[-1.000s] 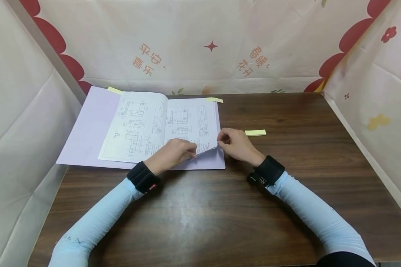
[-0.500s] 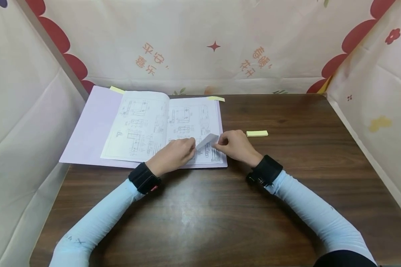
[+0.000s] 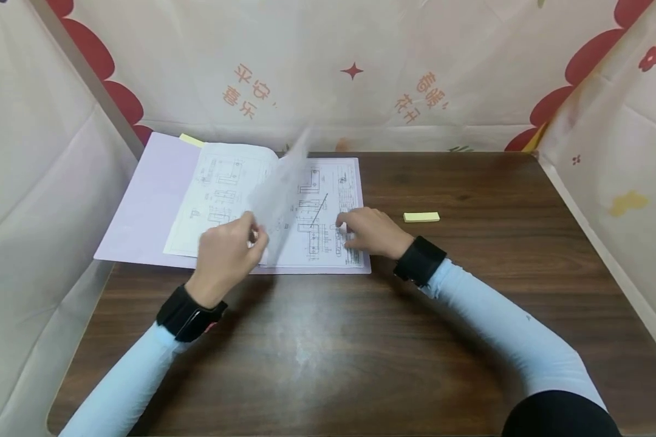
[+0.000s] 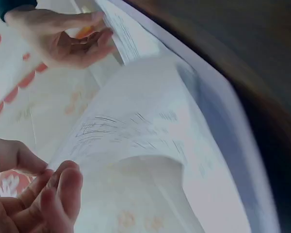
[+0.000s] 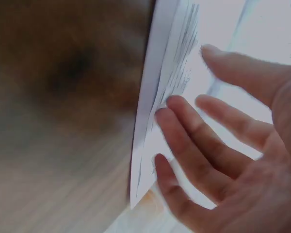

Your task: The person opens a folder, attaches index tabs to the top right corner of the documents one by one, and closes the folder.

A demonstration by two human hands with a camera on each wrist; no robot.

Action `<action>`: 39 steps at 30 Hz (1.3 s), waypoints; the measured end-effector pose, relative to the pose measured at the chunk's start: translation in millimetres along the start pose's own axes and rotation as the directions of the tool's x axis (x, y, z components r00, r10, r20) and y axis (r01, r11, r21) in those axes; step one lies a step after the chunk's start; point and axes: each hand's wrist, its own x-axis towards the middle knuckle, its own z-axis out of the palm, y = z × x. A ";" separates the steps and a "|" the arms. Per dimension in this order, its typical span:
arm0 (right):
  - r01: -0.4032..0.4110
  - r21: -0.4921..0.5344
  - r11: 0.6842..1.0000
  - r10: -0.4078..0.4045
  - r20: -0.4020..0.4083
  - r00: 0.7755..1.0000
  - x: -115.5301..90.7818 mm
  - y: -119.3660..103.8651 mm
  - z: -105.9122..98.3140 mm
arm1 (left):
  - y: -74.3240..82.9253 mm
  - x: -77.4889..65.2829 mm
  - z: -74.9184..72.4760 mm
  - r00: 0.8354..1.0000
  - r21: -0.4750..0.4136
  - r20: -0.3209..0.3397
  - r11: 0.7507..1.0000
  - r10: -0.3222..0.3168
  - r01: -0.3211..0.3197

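A book with a pale purple cover (image 3: 136, 206) lies spread out on the wooden table, its white pages printed with technical line drawings. My left hand (image 3: 226, 255) pinches the edge of one page (image 3: 284, 188) between thumb and fingers. That page stands up blurred near the spine and, in the left wrist view, bows in a curve away from the fingertips. Over the right edge of the exposed right-hand page (image 3: 328, 243) is my right hand (image 3: 374, 232), its fingers spread and loosely bent with nothing between them in the right wrist view.
A small pad of yellow sticky notes (image 3: 421, 216) lies on the table right of the book. One yellow tab (image 3: 191, 140) sticks out at the book's upper left. Printed cloth walls (image 3: 306, 73) enclose the table (image 3: 328, 352) at the back and both sides.
My left hand has moved left, lifting the page up and over toward the spine and uncovering another drawing. My right hand has let go of the page corner and its fingers have spread.
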 end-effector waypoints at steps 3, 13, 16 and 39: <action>0.069 0.015 0.997 -0.070 0.008 0.998 17.6 -6.0 -1.8 | -12.8 -12.7 -10.6 0.997 0.031 -0.017 0.996 -0.080 0.081; 0.227 0.049 0.973 -0.231 0.085 0.969 74.3 -51.2 7.2 | -36.8 -47.6 -19.2 0.969 0.030 -0.044 0.969 -0.242 0.244; 0.219 0.003 0.976 -0.218 0.094 0.971 81.5 -57.1 16.3 | -38.9 -55.6 -20.7 0.954 0.024 -0.050 0.954 -0.296 0.297; 0.254 -0.378 0.890 -0.242 0.080 0.967 89.4 -80.3 45.2 | -25.5 -54.0 -15.1 0.923 0.072 0.384 0.997 -0.022 -0.006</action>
